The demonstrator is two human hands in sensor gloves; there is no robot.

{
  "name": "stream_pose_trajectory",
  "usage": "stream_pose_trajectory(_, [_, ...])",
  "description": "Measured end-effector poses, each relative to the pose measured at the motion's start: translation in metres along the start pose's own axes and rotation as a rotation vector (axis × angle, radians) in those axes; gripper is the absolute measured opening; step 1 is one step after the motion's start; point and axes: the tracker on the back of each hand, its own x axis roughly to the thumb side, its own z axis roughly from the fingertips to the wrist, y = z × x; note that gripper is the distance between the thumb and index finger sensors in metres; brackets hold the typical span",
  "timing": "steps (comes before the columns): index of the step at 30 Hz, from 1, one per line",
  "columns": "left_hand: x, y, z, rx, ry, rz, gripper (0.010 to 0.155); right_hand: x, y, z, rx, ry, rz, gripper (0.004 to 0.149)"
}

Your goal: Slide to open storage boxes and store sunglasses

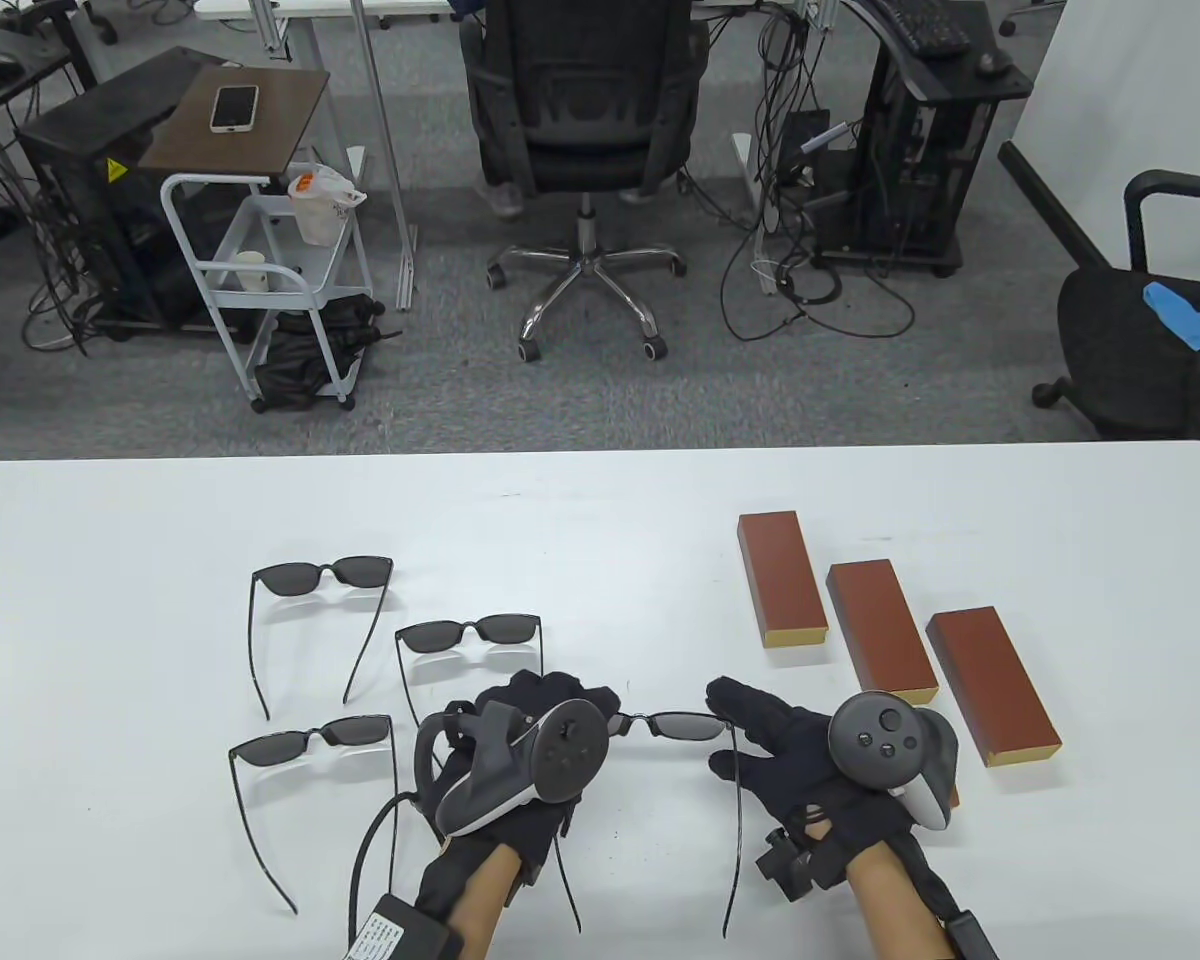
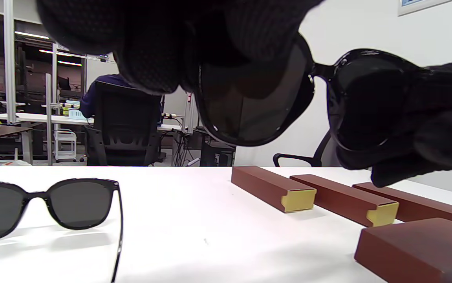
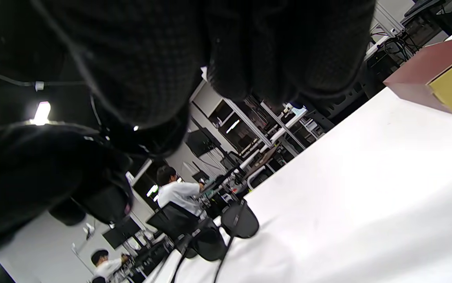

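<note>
Where the white table (image 1: 600, 520) meets its far edge, an office floor begins, with a black swivel chair (image 1: 585, 120), a white cart (image 1: 260, 260) at left and a phone (image 1: 234, 107) on a brown tabletop. Three loose sunglasses lie at table left: one far (image 1: 322, 575), one middle (image 1: 470, 632), one near (image 1: 310, 737), all with temples unfolded toward the viewer. Three brown boxes sit at right in a diagonal row: far box (image 1: 782, 578), middle box (image 1: 881, 630), near box (image 1: 992, 685), each showing a yellow inner end; a fourth box (image 2: 414, 247) appears in the left wrist view, hidden beneath the right hand in the table view. Left hand (image 1: 520, 760) and right hand (image 1: 810, 760) both extend forward, palms down, trackers uppermost. Between them hangs a fourth pair, the held sunglasses (image 1: 675, 725), lifted off the table in the left wrist view. Left fingers (image 2: 163, 51) pinch its one lens and right fingers (image 2: 438, 129) close on the other lens end, temples trailing toward the viewer.
</note>
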Motion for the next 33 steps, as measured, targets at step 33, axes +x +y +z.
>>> stream_pose_trajectory(33, [-0.028,-0.059,0.001,0.043,0.016,1.517,0.071,-0.01,-0.02,0.011,-0.349,0.27,-0.386,0.061])
